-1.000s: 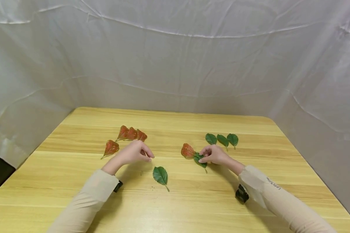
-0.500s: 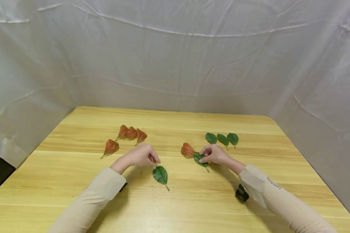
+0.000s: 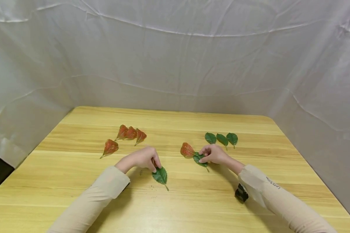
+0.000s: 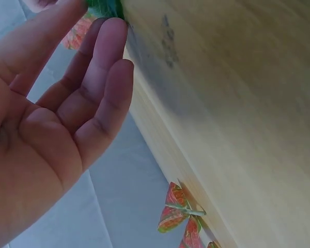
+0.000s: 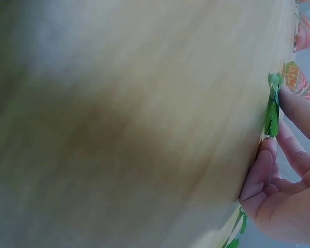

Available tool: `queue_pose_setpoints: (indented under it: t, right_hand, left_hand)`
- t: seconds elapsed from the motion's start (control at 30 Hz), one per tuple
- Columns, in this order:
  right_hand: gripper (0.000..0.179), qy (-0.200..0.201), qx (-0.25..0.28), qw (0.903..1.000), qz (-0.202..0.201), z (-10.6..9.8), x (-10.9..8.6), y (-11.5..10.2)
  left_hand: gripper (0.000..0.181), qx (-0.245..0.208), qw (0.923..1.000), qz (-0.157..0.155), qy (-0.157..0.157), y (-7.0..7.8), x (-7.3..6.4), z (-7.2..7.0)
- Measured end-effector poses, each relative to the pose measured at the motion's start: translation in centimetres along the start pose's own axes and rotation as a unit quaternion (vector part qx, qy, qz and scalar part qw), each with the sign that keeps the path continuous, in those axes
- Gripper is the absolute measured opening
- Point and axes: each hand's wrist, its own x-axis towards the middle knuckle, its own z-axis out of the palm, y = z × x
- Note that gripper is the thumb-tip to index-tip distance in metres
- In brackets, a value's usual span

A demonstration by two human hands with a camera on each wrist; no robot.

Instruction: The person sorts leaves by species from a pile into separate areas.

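My left hand [image 3: 143, 158] has its thumb and index finger at the upper tip of a green leaf [image 3: 160, 176], pinching it. That leaf lies on the table, stem toward me; only its edge shows at the top of the left wrist view. To the right, my right hand [image 3: 215, 154] pinches another green leaf [image 3: 197, 158] between thumb and fingers, covering part of it. Its upper end meets the stem of a red leaf [image 3: 187, 150]. In the right wrist view the thumb touches the green leaf [image 5: 273, 106], seen nearly edge-on.
Several red leaves [image 3: 131, 133] lie at the back left of the wooden table [image 3: 175, 207], one of them nearer me. A row of three green leaves [image 3: 222, 139] is at the back right. Pale cloth [image 3: 175, 64] hangs around the table's back and sides.
My left hand has moved right and toward me, from above the table to the tip of the green leaf, which it now pinches. The right hand stays on its leaf, almost still.
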Motion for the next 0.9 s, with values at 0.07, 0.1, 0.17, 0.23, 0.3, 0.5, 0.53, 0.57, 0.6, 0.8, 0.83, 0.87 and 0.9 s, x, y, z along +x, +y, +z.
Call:
queue_pose_setpoints:
  t: [0.07,0.1,0.17,0.23,0.3,0.5,0.53,0.57,0.6,0.8,0.83,0.87,0.9]
  right_hand:
    - [0.023,0.001,0.002,1.0,0.0,0.0,0.0,0.0]
    - [0.023,0.003,0.003,1.0,0.0,0.1,-0.1,0.0]
    - [0.023,0.006,0.007,1.0,0.002,0.1,-0.1,-0.1]
    - [0.024,0.01,0.013,0.9998,0.007,0.1,-0.1,-0.1]
    - [0.024,0.014,0.018,0.9997,0.013,0.2,-0.2,-0.1]
    - [0.022,0.026,0.024,0.9992,0.021,0.1,-0.4,-0.3]
    - [0.022,0.029,0.022,0.9991,0.022,0.1,-0.4,-0.4]
    - [0.022,0.031,0.023,0.999,0.023,0.1,-0.4,-0.4]
    - [0.021,0.033,0.022,0.9989,0.025,0.1,-0.5,-0.4]
    - [0.018,0.038,0.038,0.998,0.033,-0.2,-0.8,-0.2]
    - [0.018,0.037,0.048,0.9976,0.033,-0.3,-0.9,-0.1]
    - [0.018,0.035,0.057,0.9972,0.033,-0.4,-1.0,-0.1]
    - [0.018,0.035,0.068,0.9964,0.036,-0.5,-1.0,0.0]
  left_hand:
    - [0.017,0.009,1.0,0.001,-0.002,0.0,0.1,0.1]
    - [0.018,0.011,0.9999,0.001,-0.003,0.0,0.1,0.1]
    - [0.018,0.014,0.9999,0.001,-0.002,0.0,0.2,0.2]
    - [0.019,0.016,0.9999,0.0,-0.002,0.0,0.3,0.3]
    - [0.019,0.017,0.9999,-0.002,-0.001,0.1,0.4,0.4]
    - [0.021,0.019,0.9998,0.001,0.004,0.1,0.5,0.6]
    - [0.022,0.021,0.9998,0.003,0.005,0.1,0.5,0.6]
    - [0.022,0.022,0.9997,0.005,0.005,0.1,0.5,0.6]
    - [0.022,0.023,0.9997,0.007,0.006,0.2,0.5,0.6]
    - [0.022,0.024,0.9997,0.004,0.006,0.3,0.6,0.7]
    - [0.022,0.024,0.9997,0.003,0.006,0.3,0.6,0.7]
    - [0.022,0.024,0.9997,0.004,0.007,0.4,0.6,0.8]
    - [0.022,0.023,0.9997,0.005,0.008,0.4,0.6,0.8]
